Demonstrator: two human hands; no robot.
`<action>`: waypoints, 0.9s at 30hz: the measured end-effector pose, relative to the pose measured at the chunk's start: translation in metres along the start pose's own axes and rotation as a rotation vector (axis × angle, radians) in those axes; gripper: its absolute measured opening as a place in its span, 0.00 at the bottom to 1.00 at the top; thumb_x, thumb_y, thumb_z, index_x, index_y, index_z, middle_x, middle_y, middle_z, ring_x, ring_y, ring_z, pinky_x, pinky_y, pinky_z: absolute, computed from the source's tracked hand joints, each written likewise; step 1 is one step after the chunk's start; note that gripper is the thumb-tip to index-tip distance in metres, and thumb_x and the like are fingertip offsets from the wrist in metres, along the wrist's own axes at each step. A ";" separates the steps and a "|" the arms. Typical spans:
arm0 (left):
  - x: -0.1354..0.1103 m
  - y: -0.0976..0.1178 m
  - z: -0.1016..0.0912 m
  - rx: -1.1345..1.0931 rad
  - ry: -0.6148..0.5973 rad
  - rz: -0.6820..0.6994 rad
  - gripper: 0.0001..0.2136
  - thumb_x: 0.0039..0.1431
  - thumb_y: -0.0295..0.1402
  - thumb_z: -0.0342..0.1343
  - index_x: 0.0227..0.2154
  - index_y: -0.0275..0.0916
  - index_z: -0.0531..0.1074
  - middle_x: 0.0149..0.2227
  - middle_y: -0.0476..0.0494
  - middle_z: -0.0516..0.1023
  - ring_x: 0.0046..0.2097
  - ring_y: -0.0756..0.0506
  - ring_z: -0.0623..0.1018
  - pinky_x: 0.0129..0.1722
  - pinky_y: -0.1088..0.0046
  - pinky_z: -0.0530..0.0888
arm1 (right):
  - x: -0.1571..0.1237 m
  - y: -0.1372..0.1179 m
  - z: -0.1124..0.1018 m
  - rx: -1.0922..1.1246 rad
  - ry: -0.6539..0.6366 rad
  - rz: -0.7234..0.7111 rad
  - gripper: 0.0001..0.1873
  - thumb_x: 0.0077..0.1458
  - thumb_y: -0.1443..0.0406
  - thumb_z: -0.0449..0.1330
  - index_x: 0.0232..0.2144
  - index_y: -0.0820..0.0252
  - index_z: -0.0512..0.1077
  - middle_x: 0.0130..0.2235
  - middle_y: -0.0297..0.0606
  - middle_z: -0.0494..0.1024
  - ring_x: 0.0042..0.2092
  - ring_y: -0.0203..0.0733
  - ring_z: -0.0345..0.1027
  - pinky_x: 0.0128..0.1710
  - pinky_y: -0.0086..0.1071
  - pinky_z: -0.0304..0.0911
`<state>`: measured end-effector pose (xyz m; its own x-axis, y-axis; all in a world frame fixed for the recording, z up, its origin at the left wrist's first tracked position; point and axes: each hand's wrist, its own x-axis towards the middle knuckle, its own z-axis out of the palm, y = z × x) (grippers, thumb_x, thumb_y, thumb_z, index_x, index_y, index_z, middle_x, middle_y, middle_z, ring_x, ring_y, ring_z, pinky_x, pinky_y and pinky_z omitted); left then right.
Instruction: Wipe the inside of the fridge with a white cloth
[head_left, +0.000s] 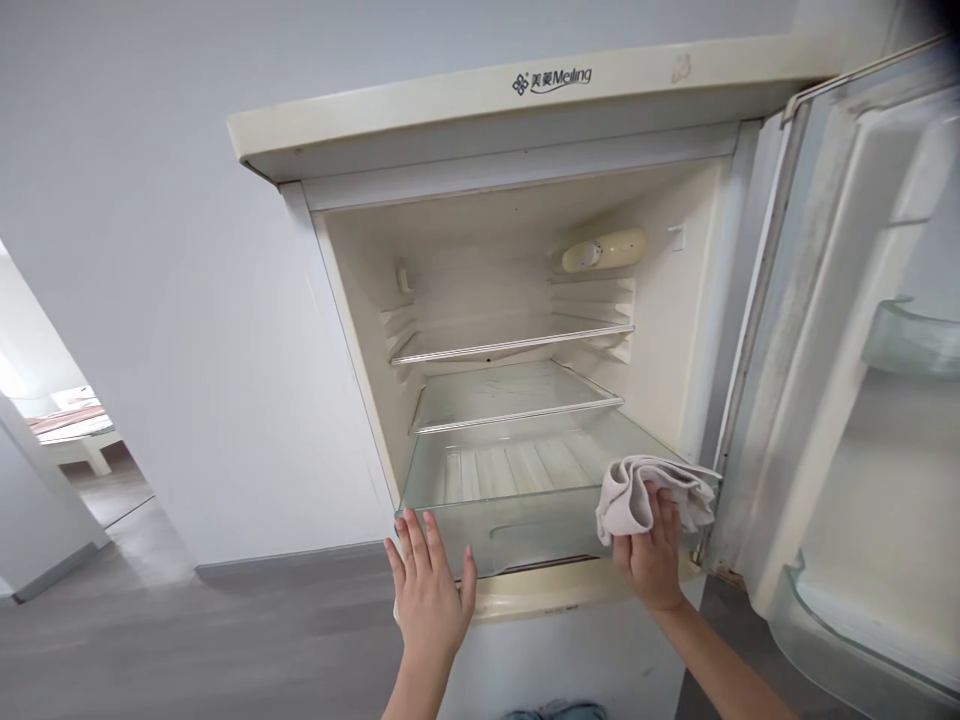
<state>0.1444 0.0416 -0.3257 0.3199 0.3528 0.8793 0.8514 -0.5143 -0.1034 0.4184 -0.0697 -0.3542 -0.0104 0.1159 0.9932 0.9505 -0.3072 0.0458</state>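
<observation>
My right hand [652, 555] grips a folded whitish cloth [637, 495] at the right front of the clear crisper drawer [525, 530] in the fridge. The cloth covers the drawer's right front corner. On the left, my left hand [433, 590] lies flat with fingers spread against the drawer's left front, holding nothing. Two glass shelves, an upper one [510, 342] and a lower one [517, 395], sit above the drawer inside the cream fridge compartment [480, 255].
The fridge door [825, 300] stands open at the right, with a clear upper door bin [911, 340] and a lower door bin [840, 640]. A pale lamp housing [604, 250] juts from the inner right wall. Grey floor [262, 640] and a doorway lie to the left.
</observation>
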 end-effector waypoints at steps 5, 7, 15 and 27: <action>0.013 0.005 0.020 -0.007 -0.011 -0.012 0.37 0.60 0.38 0.51 0.65 0.24 0.41 0.68 0.20 0.46 0.70 0.31 0.44 0.61 0.41 0.64 | -0.006 0.012 0.026 0.002 -0.107 0.045 0.31 0.62 0.70 0.47 0.66 0.64 0.48 0.69 0.51 0.41 0.69 0.57 0.35 0.64 0.58 0.48; 0.019 0.007 0.028 -0.032 -0.024 -0.032 0.37 0.60 0.37 0.50 0.65 0.24 0.40 0.67 0.19 0.47 0.70 0.30 0.45 0.61 0.42 0.65 | -0.008 0.016 0.035 0.002 -0.147 0.051 0.27 0.62 0.70 0.46 0.63 0.66 0.53 0.69 0.53 0.43 0.69 0.57 0.35 0.63 0.58 0.50; 0.044 0.008 0.056 -0.086 -0.068 -0.065 0.37 0.62 0.39 0.48 0.65 0.27 0.34 0.67 0.18 0.47 0.69 0.29 0.47 0.63 0.45 0.63 | -0.005 0.025 0.069 0.012 -0.174 0.070 0.22 0.64 0.68 0.48 0.59 0.67 0.59 0.67 0.55 0.49 0.69 0.57 0.40 0.61 0.55 0.54; 0.075 0.008 0.092 -0.058 -0.234 -0.113 0.31 0.64 0.36 0.44 0.64 0.22 0.41 0.67 0.17 0.44 0.68 0.29 0.48 0.66 0.46 0.57 | 0.015 0.030 0.108 0.056 -0.263 0.097 0.28 0.65 0.64 0.46 0.66 0.66 0.51 0.66 0.52 0.54 0.68 0.54 0.41 0.62 0.51 0.55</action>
<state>0.2139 0.1363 -0.3032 0.3177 0.5784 0.7513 0.8638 -0.5033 0.0222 0.4802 0.0248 -0.3495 0.1550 0.3318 0.9305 0.9590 -0.2767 -0.0611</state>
